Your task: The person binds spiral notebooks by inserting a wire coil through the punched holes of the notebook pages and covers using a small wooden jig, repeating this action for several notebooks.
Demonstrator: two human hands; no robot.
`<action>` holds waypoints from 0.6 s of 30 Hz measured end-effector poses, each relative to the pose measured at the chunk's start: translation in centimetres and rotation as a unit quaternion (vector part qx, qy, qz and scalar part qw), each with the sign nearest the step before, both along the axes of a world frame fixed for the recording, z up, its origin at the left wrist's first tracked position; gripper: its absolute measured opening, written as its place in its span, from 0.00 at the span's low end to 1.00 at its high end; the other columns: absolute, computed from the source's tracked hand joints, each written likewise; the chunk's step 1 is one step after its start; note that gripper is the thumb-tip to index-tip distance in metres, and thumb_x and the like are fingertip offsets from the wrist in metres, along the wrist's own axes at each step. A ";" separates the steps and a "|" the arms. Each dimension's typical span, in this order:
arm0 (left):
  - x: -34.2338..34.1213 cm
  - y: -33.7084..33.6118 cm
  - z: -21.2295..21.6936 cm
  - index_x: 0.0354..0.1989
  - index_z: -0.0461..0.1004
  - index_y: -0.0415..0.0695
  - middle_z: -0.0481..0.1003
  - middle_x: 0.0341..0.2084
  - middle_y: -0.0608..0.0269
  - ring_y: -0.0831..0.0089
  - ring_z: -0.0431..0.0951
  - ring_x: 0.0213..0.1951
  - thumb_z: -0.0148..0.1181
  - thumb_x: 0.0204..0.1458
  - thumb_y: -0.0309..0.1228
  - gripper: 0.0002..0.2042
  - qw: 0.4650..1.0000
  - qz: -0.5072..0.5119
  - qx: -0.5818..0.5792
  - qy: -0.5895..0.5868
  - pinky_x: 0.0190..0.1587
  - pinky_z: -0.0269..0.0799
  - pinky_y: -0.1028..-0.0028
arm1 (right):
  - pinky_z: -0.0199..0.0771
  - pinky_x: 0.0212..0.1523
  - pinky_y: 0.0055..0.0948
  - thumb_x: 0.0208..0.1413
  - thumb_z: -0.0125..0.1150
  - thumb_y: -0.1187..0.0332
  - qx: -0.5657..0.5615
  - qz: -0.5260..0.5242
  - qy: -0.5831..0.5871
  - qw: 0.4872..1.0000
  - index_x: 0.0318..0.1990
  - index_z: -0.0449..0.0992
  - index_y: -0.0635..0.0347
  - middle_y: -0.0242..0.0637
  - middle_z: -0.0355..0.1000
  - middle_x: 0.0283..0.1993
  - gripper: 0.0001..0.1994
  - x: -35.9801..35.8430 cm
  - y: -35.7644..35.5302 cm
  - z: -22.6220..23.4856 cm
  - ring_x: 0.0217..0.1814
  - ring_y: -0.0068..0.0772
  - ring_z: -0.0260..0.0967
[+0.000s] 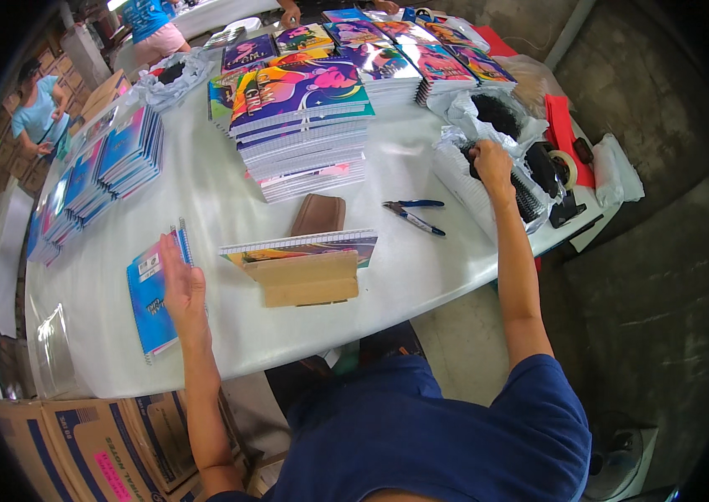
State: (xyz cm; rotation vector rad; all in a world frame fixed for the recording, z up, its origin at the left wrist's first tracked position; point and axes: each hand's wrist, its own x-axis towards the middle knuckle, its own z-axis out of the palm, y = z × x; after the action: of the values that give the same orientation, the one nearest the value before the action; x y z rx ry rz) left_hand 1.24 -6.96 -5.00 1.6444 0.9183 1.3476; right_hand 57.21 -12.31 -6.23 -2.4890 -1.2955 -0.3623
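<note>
On the left of the table, a small stack of blue-backed spiral notebooks (149, 305) lies under my left hand (183, 276). Its fingers stretch flat along the right edge of the top cover. My right hand (491, 163) reaches into an opened white plastic bag (472, 188) holding black spiral binding coils (527, 197). Its fingers are closed on coils at the bag's mouth, with the fingertips partly hidden. Between my hands, a notebook block (304, 247) leans on a cardboard stand (311, 279), in front of a brown block (319, 215). Blue-handled pliers (416, 216) lie to the right.
A tall pile of colourful-covered notebooks (300, 125) rises mid-table, with more stacks behind. Blue notebook stacks (124, 151) line the left side. A tape roll (565, 170) and another coil bag (497, 113) sit at right. Cartons (103, 448) stand below; people are in the background.
</note>
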 end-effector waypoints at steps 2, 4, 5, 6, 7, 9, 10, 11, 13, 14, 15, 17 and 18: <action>1.1 -0.2 1.6 0.70 0.47 0.41 0.49 0.70 0.54 0.62 0.46 0.71 0.54 0.59 0.31 0.32 0.998 0.010 0.047 0.035 0.70 0.39 0.65 | 0.73 0.39 0.44 0.48 0.61 0.72 0.073 0.061 -0.094 0.991 0.33 0.78 0.59 0.50 0.73 0.38 0.05 0.3 -0.7 1.0 0.43 0.52 0.73; 2.5 -0.6 3.0 0.69 0.50 0.41 0.51 0.69 0.53 0.59 0.47 0.71 0.57 0.57 0.30 0.33 0.987 0.015 0.117 0.107 0.69 0.39 0.62 | 0.72 0.38 0.44 0.49 0.60 0.73 0.125 0.117 -0.147 0.974 0.33 0.79 0.59 0.48 0.72 0.38 0.04 0.0 -1.4 2.1 0.43 0.50 0.72; 3.3 -0.8 3.7 0.69 0.52 0.42 0.51 0.69 0.53 0.58 0.48 0.70 0.58 0.56 0.31 0.33 0.973 0.015 0.165 0.160 0.69 0.40 0.61 | 0.72 0.38 0.44 0.50 0.60 0.73 0.145 0.142 -0.154 0.967 0.33 0.79 0.58 0.47 0.71 0.38 0.05 -1.0 -1.4 3.3 0.43 0.49 0.71; 4.3 -1.1 4.5 0.68 0.53 0.42 0.52 0.69 0.53 0.56 0.48 0.70 0.60 0.55 0.32 0.33 0.954 0.016 0.212 0.212 0.69 0.41 0.60 | 0.72 0.37 0.43 0.50 0.60 0.73 0.165 0.168 -0.160 0.959 0.34 0.80 0.58 0.46 0.70 0.37 0.05 -2.4 -1.4 4.7 0.43 0.48 0.71; 5.7 -1.8 5.8 0.68 0.55 0.44 0.53 0.68 0.53 0.53 0.49 0.70 0.62 0.53 0.36 0.34 0.928 0.006 0.244 0.283 0.68 0.42 0.56 | 0.72 0.36 0.41 0.51 0.60 0.73 0.172 0.197 -0.116 0.958 0.36 0.80 0.58 0.45 0.71 0.36 0.06 -5.3 -1.5 6.6 0.40 0.47 0.71; 9.6 -3.3 7.0 0.66 0.60 0.47 0.56 0.67 0.54 0.49 0.50 0.69 0.64 0.48 0.43 0.36 0.883 -0.011 0.293 0.366 0.66 0.44 0.48 | 0.72 0.35 0.36 0.51 0.61 0.74 0.147 0.283 0.029 0.947 0.40 0.80 0.59 0.44 0.73 0.34 0.09 -11.6 -2.9 8.6 0.36 0.43 0.72; 11.3 -3.8 7.4 0.65 0.62 0.48 0.58 0.66 0.54 0.47 0.51 0.68 0.64 0.46 0.47 0.36 0.869 -0.014 0.315 0.382 0.65 0.45 0.44 | 0.72 0.34 0.33 0.51 0.62 0.74 0.118 0.339 0.130 0.924 0.42 0.79 0.59 0.43 0.74 0.33 0.10 -14.2 -3.5 8.9 0.33 0.40 0.73; 12.8 -4.0 7.5 0.64 0.63 0.50 0.59 0.65 0.56 0.47 0.51 0.68 0.64 0.46 0.47 0.35 0.860 -0.019 0.324 0.394 0.65 0.45 0.46 | 0.71 0.33 0.31 0.51 0.62 0.75 0.114 0.368 0.218 0.897 0.41 0.79 0.61 0.43 0.75 0.32 0.09 -16.9 -4.4 9.1 0.32 0.36 0.73; 14.3 -3.7 7.1 0.62 0.66 0.52 0.63 0.63 0.60 0.48 0.54 0.67 0.62 0.47 0.47 0.32 0.841 -0.052 0.331 0.426 0.65 0.47 0.47 | 0.70 0.32 0.28 0.52 0.62 0.76 0.101 0.388 0.323 0.858 0.40 0.79 0.63 0.41 0.75 0.31 0.08 -19.6 -5.8 9.0 0.30 0.30 0.73; 14.7 -3.4 6.6 0.61 0.67 0.52 0.65 0.62 0.62 0.49 0.56 0.66 0.61 0.49 0.47 0.29 0.831 -0.077 0.325 0.446 0.65 0.49 0.48 | 0.70 0.32 0.28 0.52 0.62 0.76 0.090 0.385 0.343 0.852 0.39 0.79 0.64 0.41 0.75 0.30 0.07 -20.1 -6.2 8.8 0.30 0.29 0.72; 15.0 -3.3 6.2 0.60 0.68 0.53 0.67 0.60 0.63 0.49 0.59 0.65 0.60 0.50 0.46 0.27 0.820 -0.100 0.317 0.466 0.64 0.51 0.48 | 0.70 0.32 0.28 0.53 0.62 0.76 0.079 0.383 0.364 0.845 0.39 0.79 0.65 0.40 0.75 0.30 0.07 -20.3 -6.4 8.6 0.30 0.27 0.72; 15.2 -3.1 5.8 0.59 0.69 0.55 0.69 0.58 0.67 0.52 0.64 0.61 0.58 0.52 0.45 0.24 0.841 -0.137 0.265 0.452 0.63 0.56 0.50 | 0.70 0.32 0.27 0.54 0.61 0.75 0.080 0.392 0.376 0.836 0.39 0.78 0.66 0.40 0.75 0.30 0.06 -20.3 -6.3 7.7 0.29 0.27 0.71; 15.3 -3.1 5.7 0.58 0.70 0.56 0.71 0.57 0.68 0.53 0.67 0.60 0.57 0.53 0.44 0.22 0.849 -0.155 0.239 0.444 0.62 0.58 0.51 | 0.69 0.31 0.27 0.54 0.61 0.75 0.082 0.395 0.383 0.831 0.39 0.78 0.67 0.40 0.75 0.29 0.06 -20.2 -6.4 7.4 0.29 0.27 0.70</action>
State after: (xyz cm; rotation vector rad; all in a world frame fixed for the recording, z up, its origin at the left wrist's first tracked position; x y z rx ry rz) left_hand 16.51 -10.04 0.71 2.7716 0.7613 0.5537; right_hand 37.02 -18.67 1.13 -1.4496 -1.6255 0.6306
